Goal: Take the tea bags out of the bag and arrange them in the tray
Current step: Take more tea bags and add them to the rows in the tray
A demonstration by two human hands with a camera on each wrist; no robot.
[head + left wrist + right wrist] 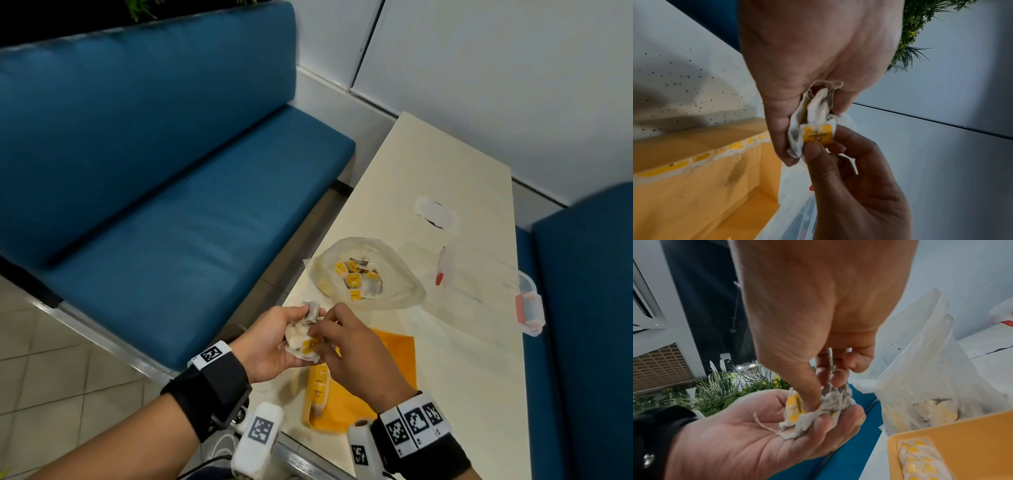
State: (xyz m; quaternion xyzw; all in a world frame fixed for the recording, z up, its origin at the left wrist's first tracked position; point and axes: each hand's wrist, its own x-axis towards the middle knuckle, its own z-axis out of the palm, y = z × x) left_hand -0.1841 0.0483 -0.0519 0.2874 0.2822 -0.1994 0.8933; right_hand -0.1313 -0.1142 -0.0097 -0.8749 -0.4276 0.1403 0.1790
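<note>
My left hand [274, 339] is palm up over the table's near left edge and cups a crumpled clump of tea bags [303, 329] with strings and yellow tags. My right hand [342, 342] reaches into the clump, and its thumb and fingers pinch one tea bag by its yellow tag [818, 135]. The clear plastic bag [366, 274] lies open on the table just beyond, with several tea bags inside. Under my right hand is the yellow tray [390, 363], with a row of tea bags [318, 383] along its left side. The wrist views show the same clump of tea bags [818, 412] and tray [962, 443].
A clear plastic container with red clips [489, 284] stands right of the bag. A torn white sticker [435, 212] lies farther back on the cream table [445, 164]. A blue bench [171, 171] runs along the left, and another blue seat [589, 308] is on the right.
</note>
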